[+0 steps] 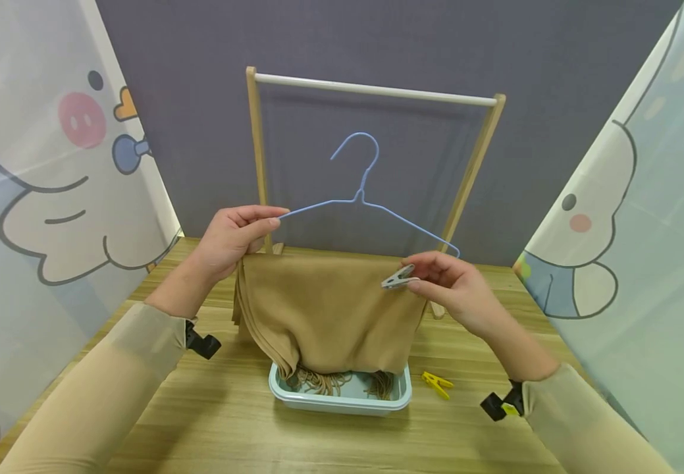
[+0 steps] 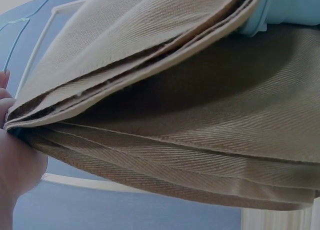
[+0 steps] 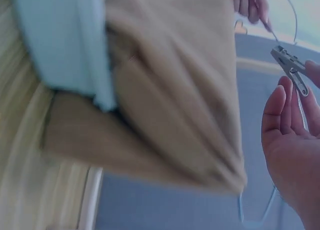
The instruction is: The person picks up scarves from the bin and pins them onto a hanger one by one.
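In the head view I see one blue hanger (image 1: pixel 361 195), one brown cloth (image 1: pixel 330 309) draped over it mid-frame, and two clips: a yellow clip (image 1: pixel 436 382) lower right, a grey clip (image 1: pixel 397 284) pinched in the right hand (image 1: pixel 454 289). The left hand (image 1: pixel 229 240), centre-left, pinches the hanger. Left wrist view: the cloth touches that hand, far left. Right wrist view: the grey clip upper right, cloth leftward.

In the head view, a plain pale-beige long sleeve (image 1: pixel 99 382) lies toward eight o'clock, its match (image 1: pixel 584 415) toward four. The left hand (image 1: pixel 237 237) and right hand (image 1: pixel 451 280) are bare. Black blocky mounts (image 1: pixel 204 345) sit by both cuffs, the right one marked yellow-green (image 1: pixel 510 409).
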Tool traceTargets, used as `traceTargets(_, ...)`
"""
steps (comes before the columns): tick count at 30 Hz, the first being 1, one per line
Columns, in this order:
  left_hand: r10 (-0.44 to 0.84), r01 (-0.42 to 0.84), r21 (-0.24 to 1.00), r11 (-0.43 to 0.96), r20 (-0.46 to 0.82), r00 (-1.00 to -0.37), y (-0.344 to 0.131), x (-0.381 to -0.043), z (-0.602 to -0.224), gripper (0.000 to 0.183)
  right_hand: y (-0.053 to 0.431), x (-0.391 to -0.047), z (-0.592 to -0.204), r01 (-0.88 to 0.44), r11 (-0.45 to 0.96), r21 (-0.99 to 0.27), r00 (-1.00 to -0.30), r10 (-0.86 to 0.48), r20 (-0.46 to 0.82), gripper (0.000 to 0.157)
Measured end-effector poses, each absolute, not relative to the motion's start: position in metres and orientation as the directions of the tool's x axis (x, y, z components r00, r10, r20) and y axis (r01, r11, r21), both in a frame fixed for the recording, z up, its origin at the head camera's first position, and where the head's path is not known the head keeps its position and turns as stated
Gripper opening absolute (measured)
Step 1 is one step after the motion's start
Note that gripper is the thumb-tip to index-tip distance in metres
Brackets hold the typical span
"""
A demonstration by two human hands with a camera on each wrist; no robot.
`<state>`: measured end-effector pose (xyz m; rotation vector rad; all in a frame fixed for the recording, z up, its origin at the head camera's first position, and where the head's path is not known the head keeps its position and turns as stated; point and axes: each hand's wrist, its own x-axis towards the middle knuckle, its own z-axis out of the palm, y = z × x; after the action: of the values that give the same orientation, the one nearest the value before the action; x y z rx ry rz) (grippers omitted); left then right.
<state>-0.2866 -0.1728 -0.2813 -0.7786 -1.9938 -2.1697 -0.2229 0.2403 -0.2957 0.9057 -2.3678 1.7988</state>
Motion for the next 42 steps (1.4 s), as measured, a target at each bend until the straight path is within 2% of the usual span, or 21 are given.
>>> traceTargets(5,0.264,0.408,0.902,-0.141,0.431,-0.863,-0.173,-0.286,-0.283,0.035,0.201,-0.238,-0.281,-0.445,0.16,-0.881,-0.841,-0.411,0.351,0.04)
traceTargets(10,0.265,0.42,0.895,-0.148,0.445,-0.855,-0.173,-0.287,-0.284,0.036,0.17,-0.252,-0.271,-0.419,0.117,-0.9,-0.839,-0.428,0.336,0.036)
traceTargets(17,0.245,0.408,0.896,-0.176,0.441,-0.863,-0.174,-0.288,-0.289,0.036,0.136,-0.265,-0.263,-0.444,0.161,-0.881,-0.833,-0.437,0.34,0.034)
traceTargets(29,0.208,0.38,0.904,-0.197,0.417,-0.885,-0.175,-0.29,-0.298,0.032,0.089,-0.279,-0.267,-0.51,0.172,-0.843,-0.805,-0.439,0.398,0.029)
traceTargets(42,0.214,0.371,0.9,-0.228,0.418,-0.883,-0.173,-0.288,-0.301,0.036,0.056,-0.285,-0.276,-0.461,0.21,-0.863,-0.85,-0.385,0.36,0.015)
